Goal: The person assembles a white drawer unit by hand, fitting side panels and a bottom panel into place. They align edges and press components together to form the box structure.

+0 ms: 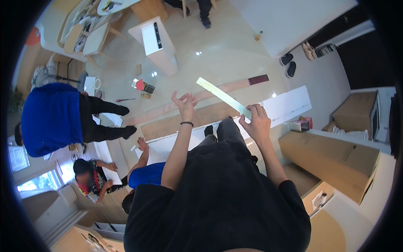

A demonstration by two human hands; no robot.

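My right hand (259, 124) grips one end of a pale, shiny flat strip (223, 96), fingers and thumb pinched round it. The strip slants up and to the left, in front of me. My left hand (185, 103) is raised left of it with fingers spread, holding nothing. Beyond and below the hands, a long white panel (287, 105) lies across the floor by my legs. Alongside it is a brown board (184, 119). Farther off lies a long pinkish strip (163, 108) with a dark red end (258, 80).
A co-worker in blue (52, 119) bends at the left; another's hand (143, 145) rests near the panel. A third person (86, 176) sits lower left. A large cardboard box (329, 157) stands right, a white cabinet (157, 46) ahead. A screwdriver (125, 100) and tape roll (98, 84) lie left.
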